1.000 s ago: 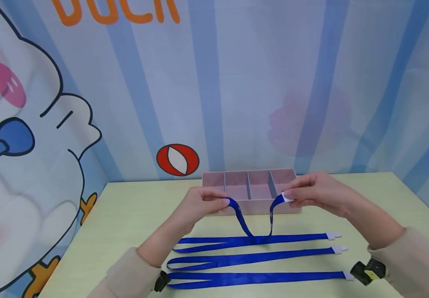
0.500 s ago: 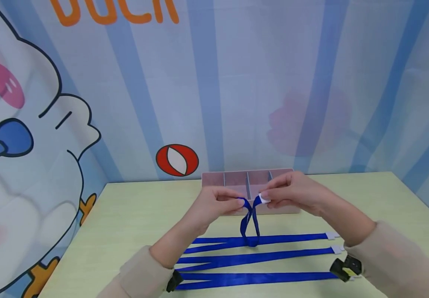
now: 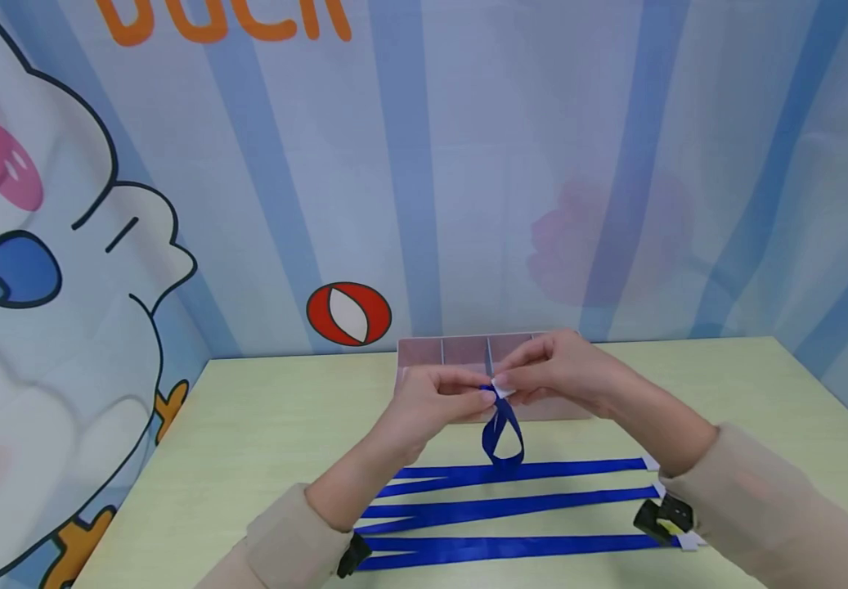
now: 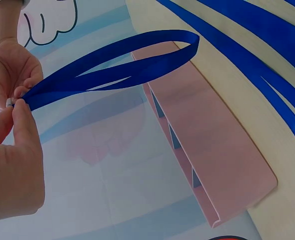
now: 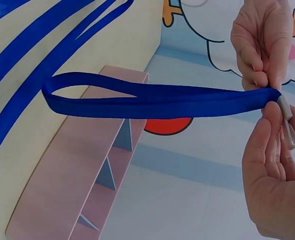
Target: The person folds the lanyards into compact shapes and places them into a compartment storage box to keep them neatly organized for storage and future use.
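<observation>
Angled inward, left hand [image 3: 431, 409] pinches the blue lanyard [image 5: 187, 106] and right hand [image 3: 567, 374] pinches its white clip [image 5: 285, 108], fingertips nearly meeting, loop hanging just below them, pink compartment box [image 4: 207, 115] beyond both hands.

Forward-down head view; pink box [image 4: 207, 115] in both wrist close-ups

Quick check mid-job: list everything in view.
Held lanyard: 1, blue, white-ended, between hands
Table lanyards: 3, blue, white-ended, on table
Divided box: 1, pink, behind lanyards
Table: 1, pale yellow, below
Backdrop: 1, striped blue, behind
Printed duck: 1, white, left
Printed ball: 1, red-and-white, left of box
Lettering: 1, orange, top-left
Faint shape: 1, pink, centre-right
Wrist cameras: 2, black, wrists
Sleeves: 2, beige, forearms
Left hand: 1, pinching lanyard
Right hand: 1, pinching white end
</observation>
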`<state>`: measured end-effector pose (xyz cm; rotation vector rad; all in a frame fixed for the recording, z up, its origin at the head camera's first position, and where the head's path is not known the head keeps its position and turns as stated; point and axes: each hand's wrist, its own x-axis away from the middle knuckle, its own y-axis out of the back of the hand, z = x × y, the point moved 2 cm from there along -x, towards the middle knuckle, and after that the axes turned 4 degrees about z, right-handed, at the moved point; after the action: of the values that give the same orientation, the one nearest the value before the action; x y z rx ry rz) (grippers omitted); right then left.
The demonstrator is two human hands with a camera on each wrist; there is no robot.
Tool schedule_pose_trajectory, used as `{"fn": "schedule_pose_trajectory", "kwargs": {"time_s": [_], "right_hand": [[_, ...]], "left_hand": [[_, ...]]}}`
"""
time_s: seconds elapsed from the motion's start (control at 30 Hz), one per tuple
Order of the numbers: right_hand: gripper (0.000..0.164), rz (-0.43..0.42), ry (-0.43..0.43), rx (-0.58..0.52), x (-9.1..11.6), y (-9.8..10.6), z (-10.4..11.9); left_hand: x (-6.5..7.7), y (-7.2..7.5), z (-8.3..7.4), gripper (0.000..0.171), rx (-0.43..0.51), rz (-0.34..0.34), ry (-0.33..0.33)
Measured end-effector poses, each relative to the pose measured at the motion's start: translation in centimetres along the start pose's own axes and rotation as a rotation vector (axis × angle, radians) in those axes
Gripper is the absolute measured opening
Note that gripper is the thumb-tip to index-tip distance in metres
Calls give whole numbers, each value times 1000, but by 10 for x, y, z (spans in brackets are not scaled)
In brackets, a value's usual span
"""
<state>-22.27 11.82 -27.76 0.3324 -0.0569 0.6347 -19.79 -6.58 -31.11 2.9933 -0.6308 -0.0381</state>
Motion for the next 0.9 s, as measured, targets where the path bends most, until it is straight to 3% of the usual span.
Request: {"fn": "schedule_pose_trajectory", "kwargs": {"time_s": [0.23,0.5,0.9], "right_hand": [[34,-33,5,-16,-3,-3,1],[53,-55,19,6,-3,-8,6],[42,-86,75,-42,-7,-8,-7]], "left_hand": [[0,-3,0,22,-51,-10,8],[-1,-3,3,25,-15,-66,-16],[0,-4,8,23,3,-128,-24]]}}
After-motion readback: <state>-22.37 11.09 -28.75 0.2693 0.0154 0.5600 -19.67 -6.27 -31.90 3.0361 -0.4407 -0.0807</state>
